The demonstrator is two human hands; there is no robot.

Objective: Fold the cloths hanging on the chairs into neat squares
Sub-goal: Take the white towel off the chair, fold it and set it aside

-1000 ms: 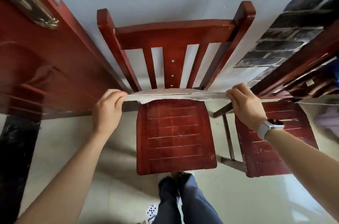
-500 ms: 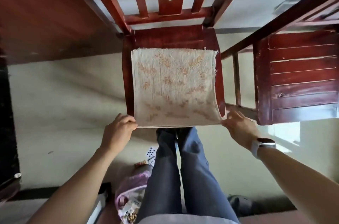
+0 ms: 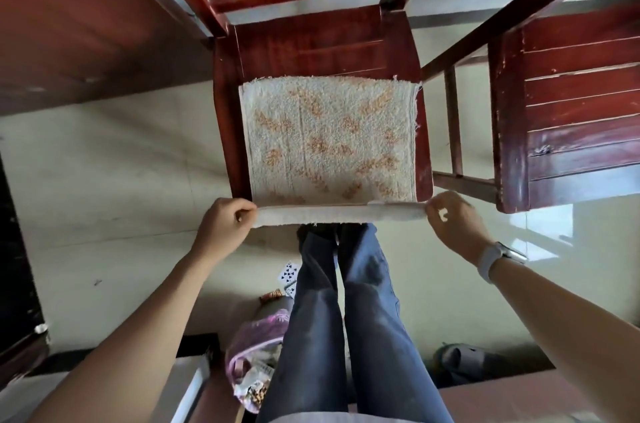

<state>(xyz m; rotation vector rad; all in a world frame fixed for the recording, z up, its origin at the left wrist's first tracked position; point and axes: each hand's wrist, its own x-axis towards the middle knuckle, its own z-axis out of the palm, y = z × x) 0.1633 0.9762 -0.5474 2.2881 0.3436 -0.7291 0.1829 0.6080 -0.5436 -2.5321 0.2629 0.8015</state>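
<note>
A cream terry cloth [image 3: 329,142] with faint orange marks lies spread flat on the seat of a red wooden chair [image 3: 311,41]. Its near edge hangs over the front of the seat. My left hand [image 3: 225,225] pinches the near left corner of the cloth. At the near right corner my right hand [image 3: 453,225], with a watch on its wrist, pinches the cloth too. The cloth's far edge lies about halfway back on the seat.
A second red chair [image 3: 571,111] stands close on the right. A dark wooden door [image 3: 86,24] is at the left. On the floor by my legs lie playing cards [image 3: 289,273], a pink bag [image 3: 256,353] and a grey sandal [image 3: 464,358].
The cloth was held stretched edge-on in front of the chair back, then laid flat on the seat. Since half a second ago its near edge has dropped over the seat front.
</note>
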